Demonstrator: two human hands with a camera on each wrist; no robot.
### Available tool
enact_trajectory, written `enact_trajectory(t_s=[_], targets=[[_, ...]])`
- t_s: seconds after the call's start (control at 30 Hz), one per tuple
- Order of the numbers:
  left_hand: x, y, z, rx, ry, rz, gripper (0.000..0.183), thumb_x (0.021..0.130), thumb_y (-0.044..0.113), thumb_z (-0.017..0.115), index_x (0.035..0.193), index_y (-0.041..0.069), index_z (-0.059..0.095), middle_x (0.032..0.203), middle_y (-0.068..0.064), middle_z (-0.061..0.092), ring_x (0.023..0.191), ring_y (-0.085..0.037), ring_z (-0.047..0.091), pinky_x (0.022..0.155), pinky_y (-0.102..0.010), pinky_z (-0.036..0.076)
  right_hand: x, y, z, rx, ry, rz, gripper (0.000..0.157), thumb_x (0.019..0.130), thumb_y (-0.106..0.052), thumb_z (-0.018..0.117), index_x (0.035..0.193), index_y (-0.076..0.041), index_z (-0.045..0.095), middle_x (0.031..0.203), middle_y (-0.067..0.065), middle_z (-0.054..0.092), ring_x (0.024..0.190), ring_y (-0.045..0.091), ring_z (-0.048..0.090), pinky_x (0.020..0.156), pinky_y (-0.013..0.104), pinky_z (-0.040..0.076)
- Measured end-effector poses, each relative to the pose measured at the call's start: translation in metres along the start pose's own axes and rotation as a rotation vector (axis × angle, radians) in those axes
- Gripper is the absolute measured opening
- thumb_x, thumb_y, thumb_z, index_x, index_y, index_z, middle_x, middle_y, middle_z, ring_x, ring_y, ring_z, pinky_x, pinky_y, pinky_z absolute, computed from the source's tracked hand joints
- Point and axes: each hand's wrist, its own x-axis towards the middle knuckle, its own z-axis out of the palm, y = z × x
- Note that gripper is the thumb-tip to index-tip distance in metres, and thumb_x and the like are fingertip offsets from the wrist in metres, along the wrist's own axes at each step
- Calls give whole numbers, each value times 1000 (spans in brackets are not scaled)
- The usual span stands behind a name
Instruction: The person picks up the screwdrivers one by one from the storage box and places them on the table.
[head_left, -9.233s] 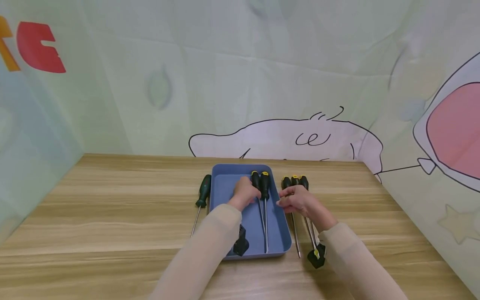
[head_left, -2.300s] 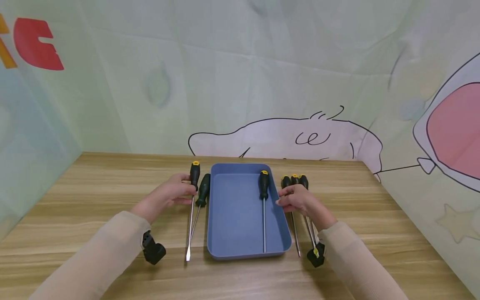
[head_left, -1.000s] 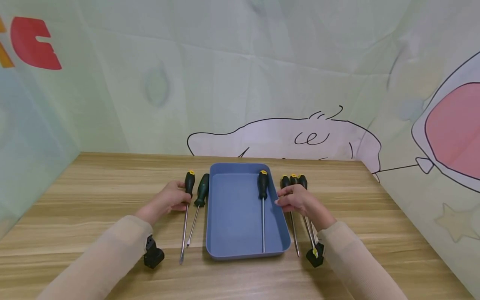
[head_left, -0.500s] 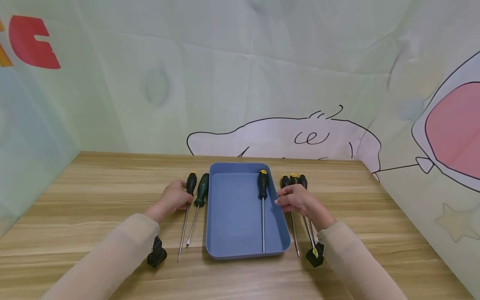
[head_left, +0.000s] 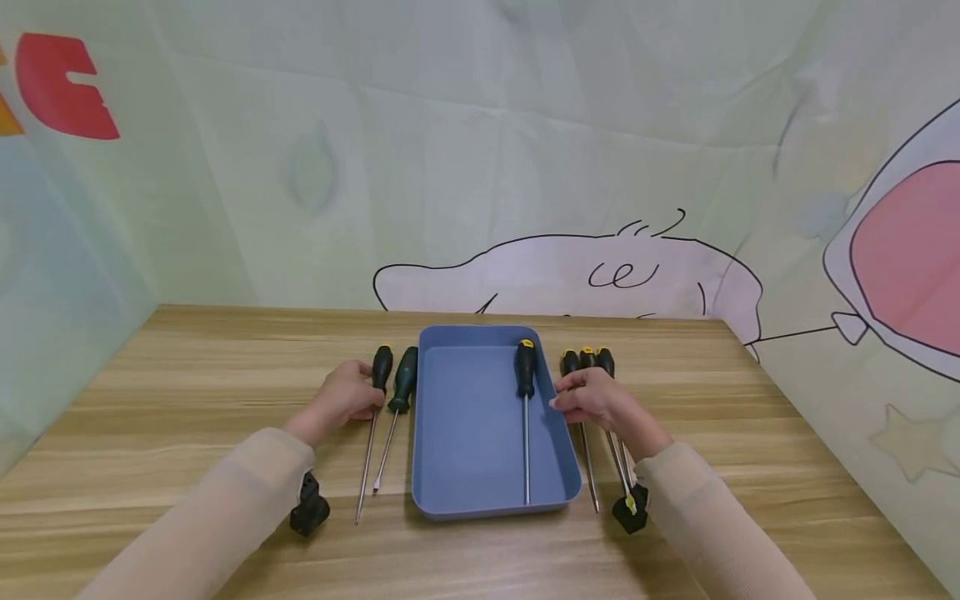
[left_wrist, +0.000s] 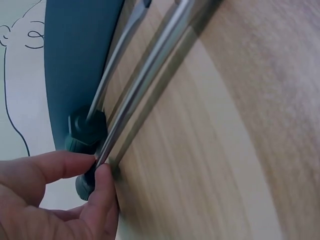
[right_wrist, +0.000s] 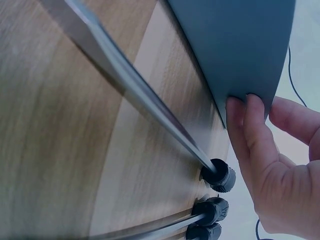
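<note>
On the left of the table, my left hand (head_left: 345,396) pinches a black-handled screwdriver (head_left: 382,367) just below its handle. Its shaft points toward me, close above or on the wood; in the left wrist view, thumb and finger meet on the shaft (left_wrist: 135,90). A dark green screwdriver (head_left: 405,379) lies just right of it, beside the blue tray (head_left: 465,442). One black-and-yellow screwdriver (head_left: 526,371) lies inside the tray, along its right side. My right hand (head_left: 597,398) holds the tray's right wall, two fingers outside and the thumb at the rim in the right wrist view.
Three black-and-yellow screwdrivers (head_left: 606,362) lie right of the tray, partly under my right hand. Black wrist cameras (head_left: 309,506) hang below both sleeves. A printed cloth backdrop (head_left: 480,183) rises behind the wooden table (head_left: 187,375).
My left hand reached into the tray, took out one of two screwdrivers there and brought it down left of the green one. In the last half second it barely shifts. My right hand stays put.
</note>
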Motion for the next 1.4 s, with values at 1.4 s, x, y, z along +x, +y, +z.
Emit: enact_trajectory(t_s=[1.4], targets=[[-10, 33, -22, 56, -70, 63, 59, 85, 2, 51, 136, -15, 26, 130, -34, 37, 122, -44, 37, 95, -52, 40, -1, -1, 0, 16, -3, -3, 37, 82, 9, 62, 116, 15, 49, 94, 17, 58, 76, 20, 64, 73, 34, 54]])
